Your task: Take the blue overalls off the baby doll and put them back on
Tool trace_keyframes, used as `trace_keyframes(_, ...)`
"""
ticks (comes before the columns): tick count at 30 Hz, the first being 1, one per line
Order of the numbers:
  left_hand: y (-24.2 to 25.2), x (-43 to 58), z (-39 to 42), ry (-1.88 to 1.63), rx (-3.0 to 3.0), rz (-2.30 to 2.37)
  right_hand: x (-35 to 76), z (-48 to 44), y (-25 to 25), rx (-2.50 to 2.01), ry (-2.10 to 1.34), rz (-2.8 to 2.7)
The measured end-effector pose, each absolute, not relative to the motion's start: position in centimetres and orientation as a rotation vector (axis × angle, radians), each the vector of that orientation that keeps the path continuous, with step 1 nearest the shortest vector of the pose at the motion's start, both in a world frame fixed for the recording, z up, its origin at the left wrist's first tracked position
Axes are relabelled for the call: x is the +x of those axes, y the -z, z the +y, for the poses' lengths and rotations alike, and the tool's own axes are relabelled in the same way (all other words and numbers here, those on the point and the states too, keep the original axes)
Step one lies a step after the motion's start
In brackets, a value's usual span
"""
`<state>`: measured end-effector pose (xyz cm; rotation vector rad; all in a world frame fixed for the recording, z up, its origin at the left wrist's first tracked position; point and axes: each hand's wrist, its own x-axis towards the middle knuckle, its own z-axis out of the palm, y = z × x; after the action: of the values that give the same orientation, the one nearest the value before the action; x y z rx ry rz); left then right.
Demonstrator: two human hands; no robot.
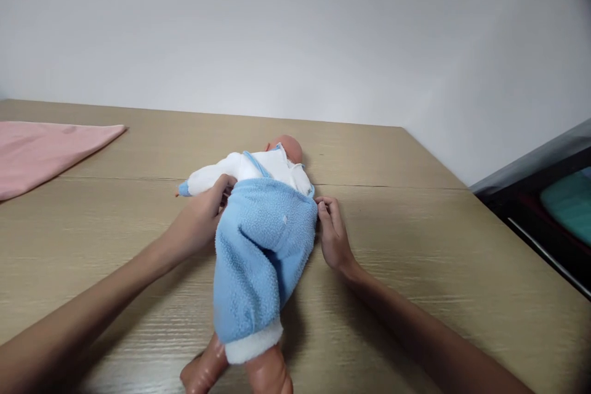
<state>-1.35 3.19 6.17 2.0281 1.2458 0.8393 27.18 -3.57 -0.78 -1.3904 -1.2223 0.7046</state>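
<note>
A baby doll (270,361) lies face down on the table, its head away from me and its bare feet toward me. It wears a white top (210,175) with a blue cuff, and blue fleece overalls (263,228) with white leg hems; a thin blue strap crosses its back. My left hand (205,215) is closed at the left side of the waistband, its fingertips partly hidden behind the cloth and the doll's side. On the right edge of the waist, my right hand (333,231) pinches the overalls between thumb and fingers.
A pink cloth (46,151) lies flat at the left of the wooden table (406,234), which has a seam running across it. Behind stands a pale wall (277,31). Beyond the right table edge is a dark object with a teal part (570,203).
</note>
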Motion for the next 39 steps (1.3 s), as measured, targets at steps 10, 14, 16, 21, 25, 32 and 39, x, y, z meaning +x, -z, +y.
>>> trace_keyframes(10,-9.3,-5.2,4.2,-0.536,2.147,1.238,26.8,-3.8,0.4,-1.327,-0.761,-1.265)
trace_keyframes(14,-10.3,-6.2,3.6,-0.545,2.139,1.286,25.6,-5.1,0.0,-1.276,-0.859,-1.227)
trace_keyframes(16,-10.2,-6.4,3.9,-0.626,2.185,1.386,24.8,-5.8,-0.2,-1.187,-0.951,-1.187)
trace_keyframes(21,-8.1,-6.7,6.9,-0.87,2.328,1.487,23.8,-6.6,-0.7,-1.02,-1.04,-1.256)
trace_keyframes(25,-6.3,-7.0,9.2,-0.733,2.219,1.513,24.1,-6.6,-0.8,-1.021,-0.998,-1.373)
trace_keyframes(32,-5.9,-6.8,9.3,-0.705,2.307,1.486,24.2,-6.2,-0.4,-1.083,-0.927,-1.445)
trace_keyframes(39,-5.8,-7.5,10.0,-0.643,2.253,1.567,25.0,-5.2,1.0,-1.331,-0.589,-1.415)
